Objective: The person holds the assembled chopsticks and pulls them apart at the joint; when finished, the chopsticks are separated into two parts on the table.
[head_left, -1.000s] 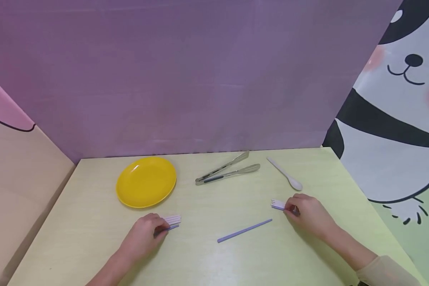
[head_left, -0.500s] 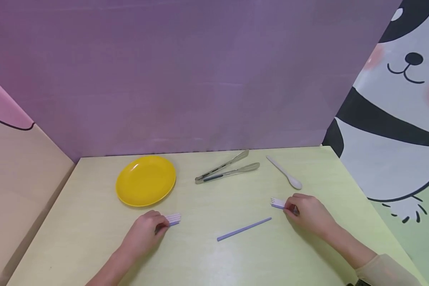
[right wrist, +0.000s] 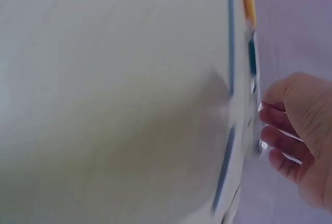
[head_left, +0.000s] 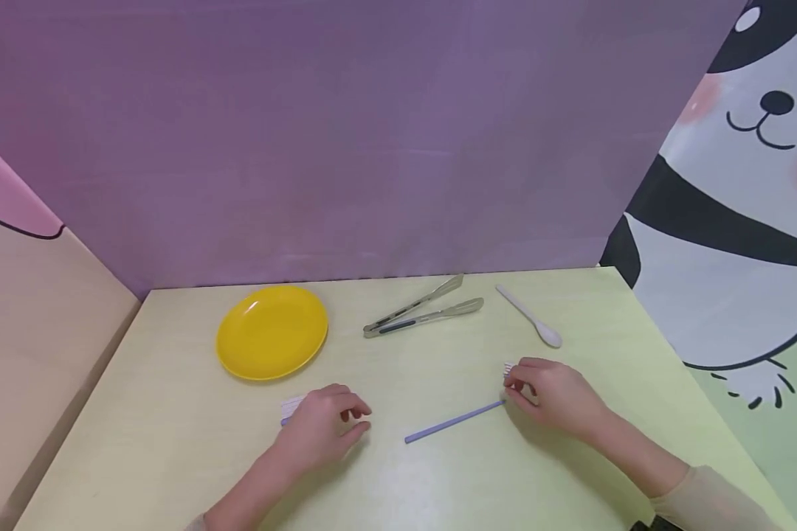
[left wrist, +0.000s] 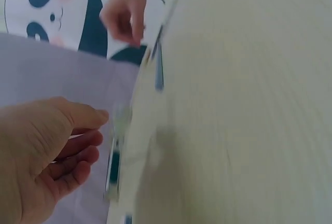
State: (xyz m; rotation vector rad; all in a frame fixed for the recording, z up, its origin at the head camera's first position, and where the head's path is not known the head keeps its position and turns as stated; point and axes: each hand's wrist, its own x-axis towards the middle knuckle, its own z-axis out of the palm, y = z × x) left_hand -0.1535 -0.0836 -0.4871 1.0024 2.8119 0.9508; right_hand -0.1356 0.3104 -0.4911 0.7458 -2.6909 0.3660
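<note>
My left hand (head_left: 322, 428) is over the table with thumb and fingers apart, holding nothing. Partly hidden behind it lies a pale pink ridged piece (head_left: 291, 405) with a purple strip along its near side. In the left wrist view this hand (left wrist: 57, 151) also has a gap between thumb and fingers. My right hand (head_left: 551, 394) hovers with loosely bent fingers over another small pale, striped piece (head_left: 508, 369), mostly covered. Between the hands lies a thin purple stick (head_left: 454, 422), its far end close to my right fingertips. The right wrist view shows nothing gripped by the hand (right wrist: 301, 136).
A yellow plate (head_left: 272, 333) sits at the back left. Metal tongs (head_left: 425, 321) lie spread at the back middle, and a pale spoon (head_left: 530, 317) lies right of them. A purple backdrop (head_left: 372, 147) rises behind the table (head_left: 432, 487).
My left hand has let go of the ridged pink piece and moved right. My right hand has released its striped piece and shifted slightly left, towards the purple stick.
</note>
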